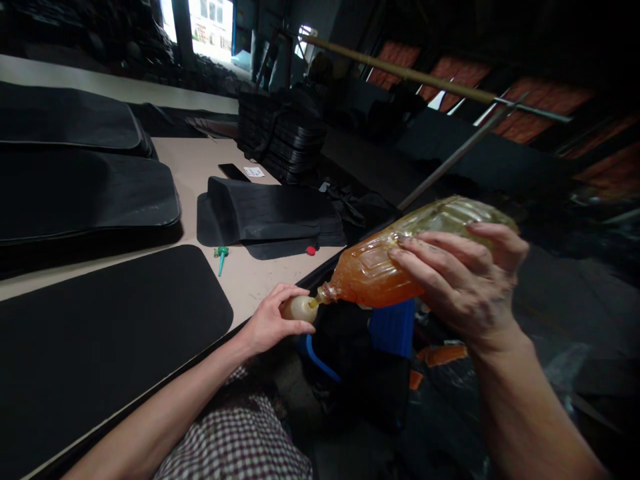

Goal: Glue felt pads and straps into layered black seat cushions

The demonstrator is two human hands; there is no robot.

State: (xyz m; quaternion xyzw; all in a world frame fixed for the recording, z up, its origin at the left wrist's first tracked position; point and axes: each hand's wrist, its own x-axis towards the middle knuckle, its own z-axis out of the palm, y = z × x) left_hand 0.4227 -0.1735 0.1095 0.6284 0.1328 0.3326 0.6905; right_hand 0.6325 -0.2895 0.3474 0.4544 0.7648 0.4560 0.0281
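Note:
My right hand (pixel 460 273) grips a large clear plastic bottle (pixel 375 270) holding orange liquid, tilted with its neck down to the left. Amber liquid runs from its mouth into the opening of a small whitish bottle (pixel 301 309). My left hand (pixel 277 317) is wrapped around that small bottle just off the table's edge. On the table (pixel 260 280) lie a green nozzle cap (pixel 221 257) and a red cap (pixel 311 251). Black sheets (pixel 280 213) with rounded corners are piled beyond them.
More black sheets (pixel 85 193) are stacked at the left, and one large black sheet (pixel 115 347) lies in front. A dark phone (pixel 233 172) and a white label (pixel 254 171) lie farther back. A bundled black stack (pixel 280 137) stands behind. Below is a blue chair-like object (pixel 393 330).

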